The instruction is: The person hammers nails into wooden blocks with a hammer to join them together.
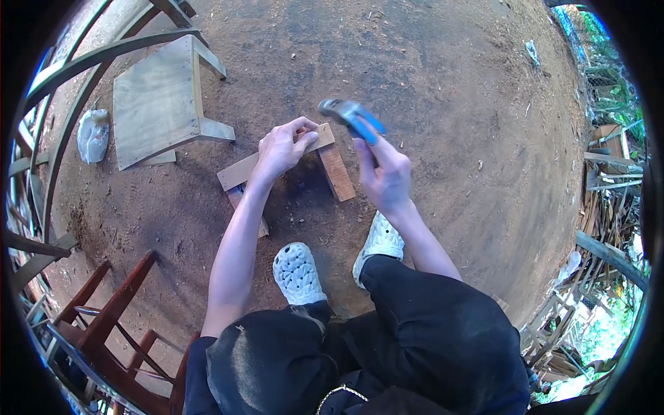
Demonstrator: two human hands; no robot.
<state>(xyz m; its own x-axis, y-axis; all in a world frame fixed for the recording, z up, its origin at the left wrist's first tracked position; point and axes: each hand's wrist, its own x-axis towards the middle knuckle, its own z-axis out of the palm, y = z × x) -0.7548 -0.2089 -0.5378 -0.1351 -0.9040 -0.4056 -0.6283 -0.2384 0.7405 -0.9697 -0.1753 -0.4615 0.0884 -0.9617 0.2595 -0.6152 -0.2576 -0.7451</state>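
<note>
A claw hammer (344, 111) with a blue handle is gripped in my right hand (389, 178), its slightly blurred head raised near the end of a wooden board (238, 171). My left hand (280, 151) rests over that board, thumb and forefinger pinched close to its right end; whatever they pinch is too small to make out. Under the board's right end, a reddish wooden leg (337, 173) extends toward my feet. A second leg (264, 227) shows at the left end, partly hidden by my left forearm.
A low wooden stool (155, 100) lies on the dirt ground at the upper left, beside a clear plastic bag (93, 136). Dark red wooden furniture (104, 311) stands at the lower left. Scrap wood (602, 214) is piled along the right. My white clogs (299, 273) are close to the boards.
</note>
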